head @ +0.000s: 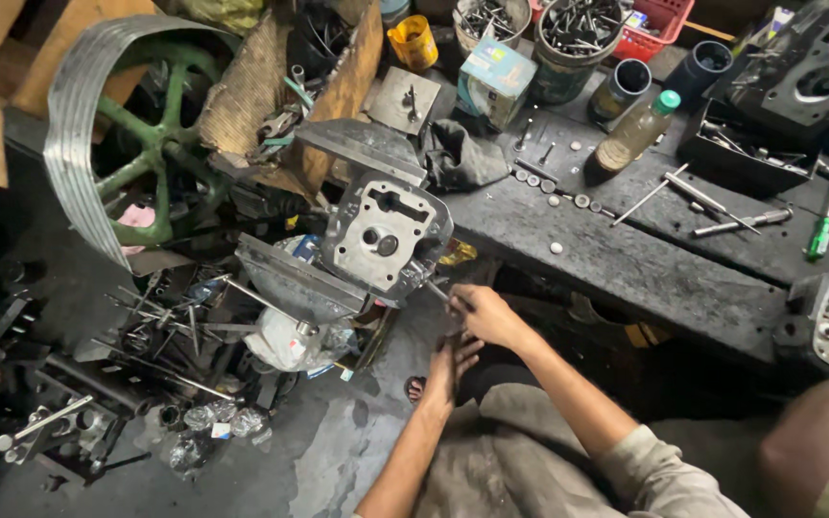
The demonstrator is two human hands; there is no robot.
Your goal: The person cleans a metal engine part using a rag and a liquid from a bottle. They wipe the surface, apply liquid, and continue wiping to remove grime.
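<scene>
Grey cloth over the person's lap fills the bottom of the view, and two bare arms reach up from it. The right hand (487, 315) is curled around a thin metal rod (437, 291), and the rod's tip touches the lower right edge of a grey metal engine part (388, 237). The left hand (447, 369) sits just under the right one, fingers bent, but I cannot tell if it grips anything. The engine part is flat, with two round holes in its middle, and it is squeezed between the jaws of a big steel vise (338, 216) at the left end of a dark, oily workbench (626, 259). On the bench lie a plastic bottle with a green cap (637, 130), a screwdriver with a green handle (823, 230), a few long thin rods (698, 197) and a row of small round washers (554, 187). At the back stand a yellow cup (414, 41), a small blue box (496, 79) and tins full of bolts (580, 29). A big wheel with green spokes (122, 134) leans at the left. Below it, on the dirty floor, is a heap of metal scraps and tools (160, 331). Another person's arm (817, 441) shows at the bottom right corner.
</scene>
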